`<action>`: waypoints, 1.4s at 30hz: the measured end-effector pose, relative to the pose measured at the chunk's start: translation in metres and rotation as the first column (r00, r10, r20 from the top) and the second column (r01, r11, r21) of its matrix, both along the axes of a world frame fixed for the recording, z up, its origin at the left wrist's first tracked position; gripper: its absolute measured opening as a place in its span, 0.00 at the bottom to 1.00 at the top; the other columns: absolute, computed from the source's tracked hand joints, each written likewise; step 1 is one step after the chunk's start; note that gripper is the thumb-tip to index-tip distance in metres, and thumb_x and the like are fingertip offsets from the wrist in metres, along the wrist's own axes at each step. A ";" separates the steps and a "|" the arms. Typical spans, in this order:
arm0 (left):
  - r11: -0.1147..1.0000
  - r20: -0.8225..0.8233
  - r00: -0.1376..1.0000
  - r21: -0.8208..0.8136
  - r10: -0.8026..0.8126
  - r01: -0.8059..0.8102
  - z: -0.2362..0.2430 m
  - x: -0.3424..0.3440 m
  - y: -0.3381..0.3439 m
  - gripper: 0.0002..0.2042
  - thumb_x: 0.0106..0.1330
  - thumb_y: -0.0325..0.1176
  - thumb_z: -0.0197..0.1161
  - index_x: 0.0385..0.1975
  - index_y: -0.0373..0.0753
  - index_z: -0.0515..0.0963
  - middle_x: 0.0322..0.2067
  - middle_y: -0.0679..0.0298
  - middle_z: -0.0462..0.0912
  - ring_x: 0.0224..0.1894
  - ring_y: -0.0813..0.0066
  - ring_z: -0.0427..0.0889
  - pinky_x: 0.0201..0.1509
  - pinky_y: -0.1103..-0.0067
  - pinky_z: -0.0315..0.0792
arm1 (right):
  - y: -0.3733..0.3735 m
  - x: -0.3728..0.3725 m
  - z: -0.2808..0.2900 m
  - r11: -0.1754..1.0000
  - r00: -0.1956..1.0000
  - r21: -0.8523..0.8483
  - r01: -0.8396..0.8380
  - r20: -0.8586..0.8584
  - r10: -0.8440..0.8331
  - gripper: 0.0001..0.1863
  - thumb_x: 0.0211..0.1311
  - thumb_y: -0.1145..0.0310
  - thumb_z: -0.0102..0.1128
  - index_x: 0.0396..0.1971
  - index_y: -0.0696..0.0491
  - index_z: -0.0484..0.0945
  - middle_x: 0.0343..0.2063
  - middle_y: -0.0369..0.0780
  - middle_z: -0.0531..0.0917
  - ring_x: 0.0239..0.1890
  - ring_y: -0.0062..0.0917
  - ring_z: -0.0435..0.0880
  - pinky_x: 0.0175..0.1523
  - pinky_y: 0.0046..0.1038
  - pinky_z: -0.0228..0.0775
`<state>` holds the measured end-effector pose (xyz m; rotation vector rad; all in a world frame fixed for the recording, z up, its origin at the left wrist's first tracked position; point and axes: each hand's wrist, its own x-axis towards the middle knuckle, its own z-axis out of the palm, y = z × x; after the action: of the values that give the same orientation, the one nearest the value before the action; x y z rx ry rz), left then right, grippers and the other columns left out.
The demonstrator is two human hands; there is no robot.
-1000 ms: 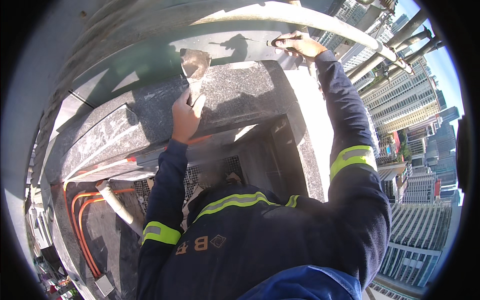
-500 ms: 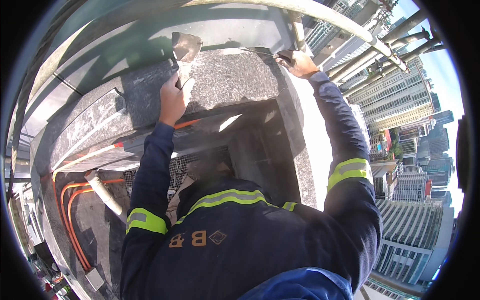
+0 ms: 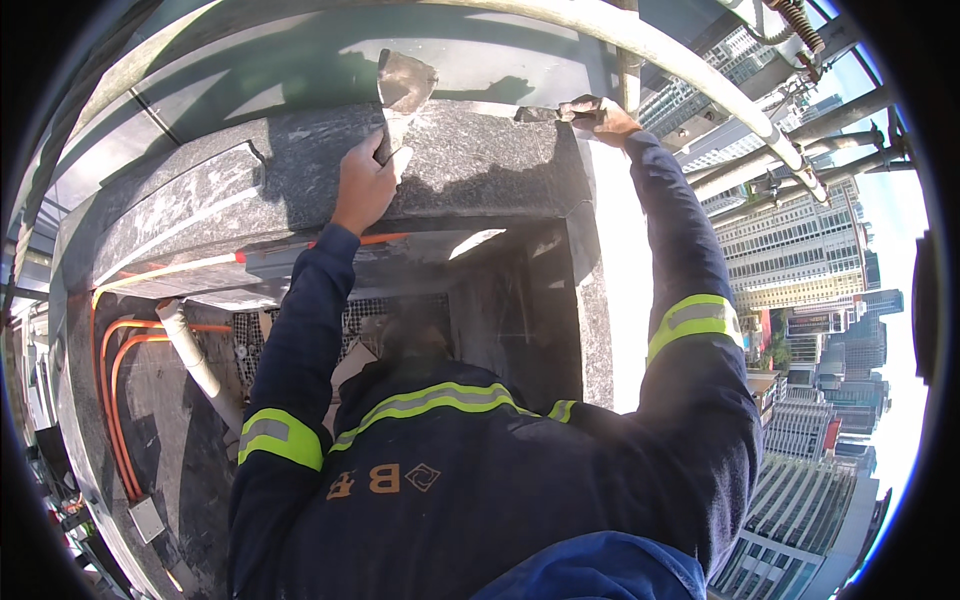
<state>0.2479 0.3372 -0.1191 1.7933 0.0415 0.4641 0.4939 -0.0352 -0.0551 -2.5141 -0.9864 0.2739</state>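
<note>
My left hand (image 3: 368, 182) is closed round the handle of a wide putty knife (image 3: 407, 82). Its broad blade, smeared with grey-brown material, points away from me above the far edge of a speckled grey stone ledge (image 3: 480, 140). Farther right, my right hand (image 3: 612, 122) grips a small narrow trowel (image 3: 540, 114). The trowel's dark blade points left, at the ledge's far right corner; whether it touches the stone I cannot tell. Part of the right hand's grip is hidden by its fingers.
Beneath the ledge is a deep recess (image 3: 520, 300) with orange conduits (image 3: 118, 400) and a pale pipe (image 3: 195, 355) at its left. Glass panels (image 3: 300, 70) stand behind the ledge. Scaffold tubes (image 3: 690, 65) cross above and to the right, with high-rise buildings far below.
My left hand and the putty knife have shifted slightly right along the ledge. In my right hand, the trowel has turned from nearly edge-on to show more of its blade.
</note>
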 end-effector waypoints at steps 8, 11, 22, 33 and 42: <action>0.999 -0.058 0.998 -0.023 -0.025 0.024 0.004 -0.005 0.003 0.14 0.69 0.32 0.63 0.48 0.29 0.78 0.20 0.69 0.76 0.19 0.85 0.74 0.22 0.83 0.68 | -0.012 -0.004 -0.010 0.983 0.981 -0.106 0.152 -0.104 -0.163 0.21 0.58 0.71 0.69 0.53 0.55 0.79 0.49 0.42 0.85 0.52 0.28 0.82 0.59 0.28 0.72; 0.999 -0.057 0.998 -0.029 -0.019 0.018 0.007 -0.003 -0.002 0.15 0.69 0.32 0.62 0.49 0.28 0.78 0.21 0.69 0.76 0.19 0.85 0.74 0.22 0.82 0.68 | -0.051 0.010 -0.029 0.941 0.949 -0.149 0.302 -0.044 -0.312 0.19 0.60 0.68 0.69 0.51 0.52 0.82 0.59 0.44 0.76 0.62 0.34 0.75 0.66 0.31 0.67; 0.998 0.048 0.999 0.058 0.002 -0.005 -0.010 0.007 0.007 0.12 0.68 0.31 0.63 0.46 0.30 0.79 0.20 0.70 0.75 0.18 0.86 0.71 0.21 0.82 0.67 | -0.049 -0.065 -0.018 0.664 0.661 0.283 0.692 -0.617 -0.426 0.25 0.68 0.49 0.61 0.56 0.51 0.76 0.38 0.34 0.79 0.31 0.20 0.72 0.32 0.22 0.63; 0.998 0.060 0.998 0.067 0.006 -0.010 -0.013 0.007 0.011 0.11 0.68 0.33 0.65 0.43 0.31 0.80 0.19 0.71 0.73 0.18 0.86 0.70 0.22 0.81 0.67 | -0.008 -0.067 -0.056 0.786 0.790 0.110 0.609 0.001 -0.613 0.25 0.47 0.53 0.77 0.38 0.59 0.86 0.32 0.45 0.88 0.33 0.32 0.86 0.41 0.34 0.76; 0.997 0.026 0.999 0.066 -0.045 0.043 -0.011 0.008 0.006 0.13 0.68 0.32 0.65 0.46 0.31 0.80 0.19 0.72 0.72 0.18 0.86 0.69 0.22 0.82 0.67 | -0.042 -0.055 -0.074 0.781 0.839 0.312 0.542 -0.260 -0.478 0.25 0.47 0.58 0.77 0.43 0.59 0.86 0.36 0.45 0.89 0.37 0.31 0.86 0.45 0.33 0.76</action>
<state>0.2557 0.3430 -0.1303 1.8476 -0.0322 0.4626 0.4388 -0.0770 -0.1288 -2.2447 -0.2231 0.1076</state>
